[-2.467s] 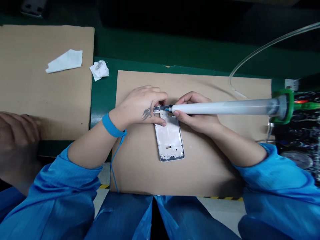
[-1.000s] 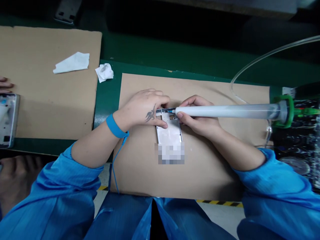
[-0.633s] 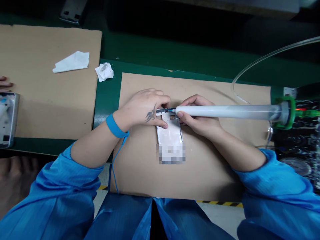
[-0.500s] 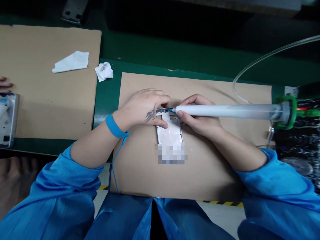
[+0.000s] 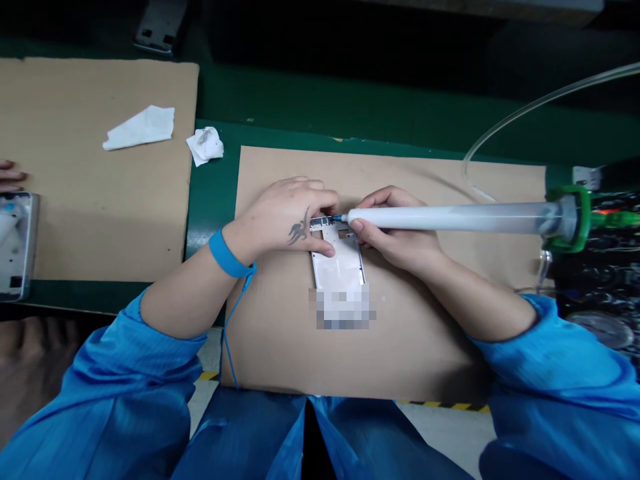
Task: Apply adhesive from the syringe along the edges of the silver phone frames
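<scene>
A white phone frame (image 5: 339,265) lies lengthwise on a cardboard sheet (image 5: 410,347) in front of me. My left hand (image 5: 283,217) pins its top left corner, fingers curled over the far edge and thumb pressed on the inner plate. My right hand (image 5: 395,230) is closed round the front of a long white dispensing syringe (image 5: 450,217) that lies across to the right. The syringe's blue tip touches the top edge of the phone frame. A blue wrist strap (image 5: 226,254) with a cord circles my left wrist.
A second cardboard sheet (image 5: 75,220) at left carries a folded white wipe (image 5: 140,127); a crumpled wipe (image 5: 205,145) lies on the green mat. Another person's fingers (image 5: 10,175) and another phone frame (image 5: 13,243) sit at the far left. A clear hose (image 5: 525,113) arcs to the green syringe cap (image 5: 570,217).
The syringe tip has crept a little left along the frame's top edge. At far left, another person's hand has drawn back and another phone frame now lies there. My hands keep their grips.
</scene>
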Demonstrator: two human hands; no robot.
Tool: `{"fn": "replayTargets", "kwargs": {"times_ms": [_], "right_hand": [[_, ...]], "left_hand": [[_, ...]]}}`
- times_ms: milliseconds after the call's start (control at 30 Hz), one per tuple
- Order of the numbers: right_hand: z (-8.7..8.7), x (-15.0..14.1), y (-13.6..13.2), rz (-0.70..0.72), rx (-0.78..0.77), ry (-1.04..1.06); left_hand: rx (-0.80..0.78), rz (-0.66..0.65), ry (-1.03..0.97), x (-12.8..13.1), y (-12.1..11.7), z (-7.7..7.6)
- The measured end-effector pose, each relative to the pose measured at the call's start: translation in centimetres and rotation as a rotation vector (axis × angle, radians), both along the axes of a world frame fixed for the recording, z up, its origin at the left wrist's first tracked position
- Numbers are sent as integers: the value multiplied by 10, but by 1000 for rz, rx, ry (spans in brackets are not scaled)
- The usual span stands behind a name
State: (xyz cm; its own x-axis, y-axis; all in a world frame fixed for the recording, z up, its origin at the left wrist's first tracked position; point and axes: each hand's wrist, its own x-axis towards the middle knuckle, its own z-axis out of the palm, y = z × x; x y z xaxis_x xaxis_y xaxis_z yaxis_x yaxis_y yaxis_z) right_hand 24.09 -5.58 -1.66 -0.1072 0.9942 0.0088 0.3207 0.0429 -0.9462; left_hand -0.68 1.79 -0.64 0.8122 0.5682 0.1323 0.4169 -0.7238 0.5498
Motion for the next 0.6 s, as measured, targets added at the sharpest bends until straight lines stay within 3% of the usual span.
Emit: {"fn": "replayTargets", "kwargs": {"times_ms": [600], "right_hand": [[0,-1,0,8,8,6]], "left_hand": [[-25,-19,4,-1,0,4]]}}
